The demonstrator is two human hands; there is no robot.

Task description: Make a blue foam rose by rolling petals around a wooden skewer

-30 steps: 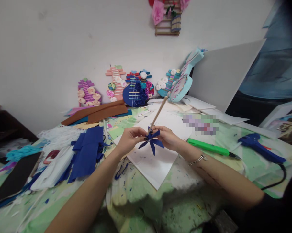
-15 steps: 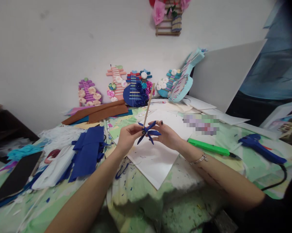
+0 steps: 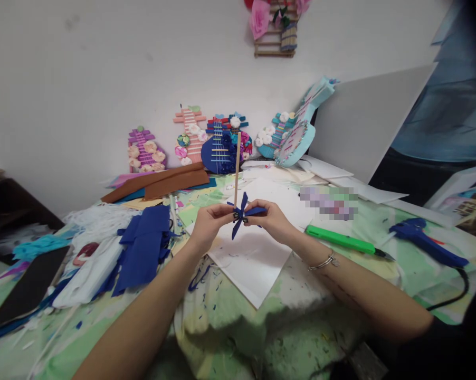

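Note:
A thin wooden stick (image 3: pixel 237 169) stands nearly upright, its lower end meeting a blue flower-like piece (image 3: pixel 243 203) with several pointed petals. My left hand (image 3: pixel 211 224) pinches the base of the stick at the centre of the blue piece. From the other side, my right hand (image 3: pixel 273 220) closes thumb and fingers on the blue piece, near its middle. How the stick and petals join is hidden by the fingertips. Both hands are held above a white sheet of paper (image 3: pixel 257 279).
Right of the hands lie a green utility knife (image 3: pixel 341 238) and a blue glue gun (image 3: pixel 428 241) with a black cord. Blue fabric strips (image 3: pixel 143 248) and brown sheets (image 3: pixel 162 182) are at left. Decorated guitar-shaped crafts (image 3: pixel 216 153) lean on the wall.
The stick has swung from a rightward tilt to nearly upright, and the blue petals have turned. My right hand's fingers have closed in on the piece's centre.

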